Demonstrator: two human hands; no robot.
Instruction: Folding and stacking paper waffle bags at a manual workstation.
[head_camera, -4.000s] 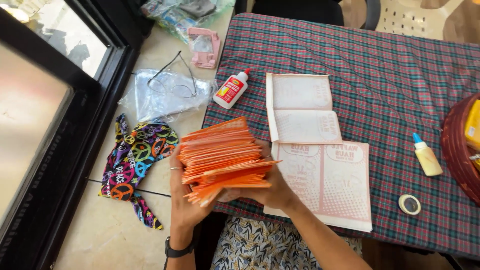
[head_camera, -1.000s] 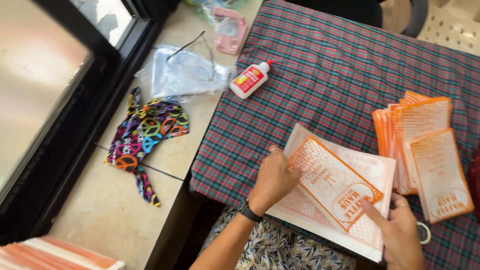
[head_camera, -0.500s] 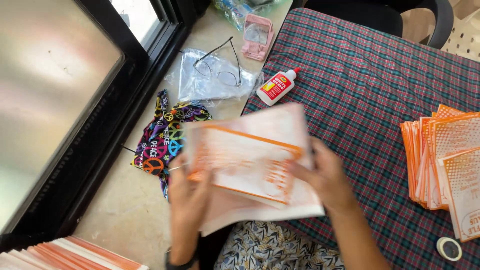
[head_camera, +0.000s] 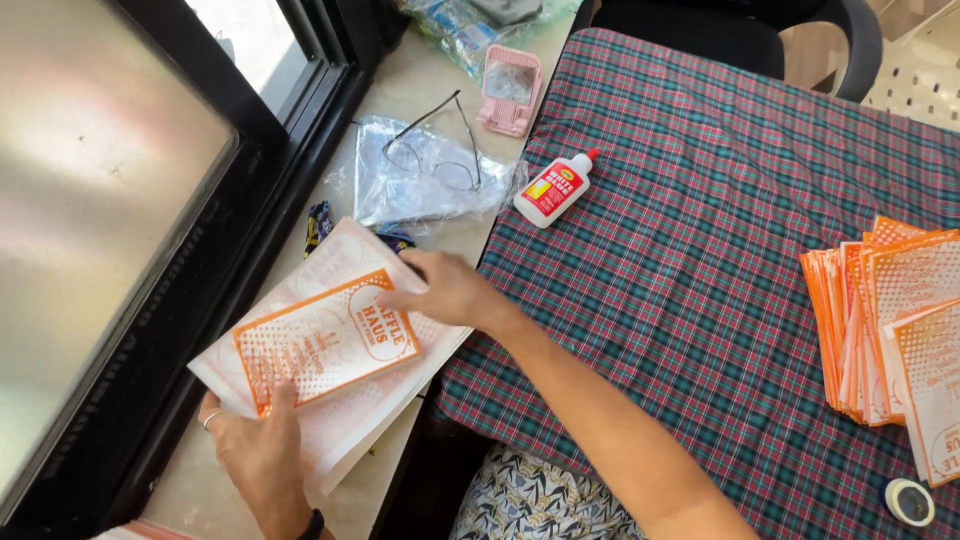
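A stack of white paper bags with orange print (head_camera: 325, 350) lies tilted over the stone ledge, left of the checked table. My left hand (head_camera: 262, 450) grips its near edge from below, thumb on top. My right hand (head_camera: 447, 290) reaches across from the table and presses on the stack's far right edge. Both hands hold the same stack. It covers most of a colourful patterned cloth (head_camera: 320, 225), of which only a dark corner shows.
A fanned pile of orange-printed bags (head_camera: 890, 330) lies at the table's right edge, a tape roll (head_camera: 910, 502) below it. A white glue bottle (head_camera: 553, 188) lies on the plaid cloth (head_camera: 690, 250). Glasses on a clear plastic bag (head_camera: 430, 175), a pink mirror (head_camera: 511, 88), window frame at left.
The paper bags went from the table's front edge leftwards onto the ledge, both hands carrying them. They now lie over the colourful cloth. The view has swung left.
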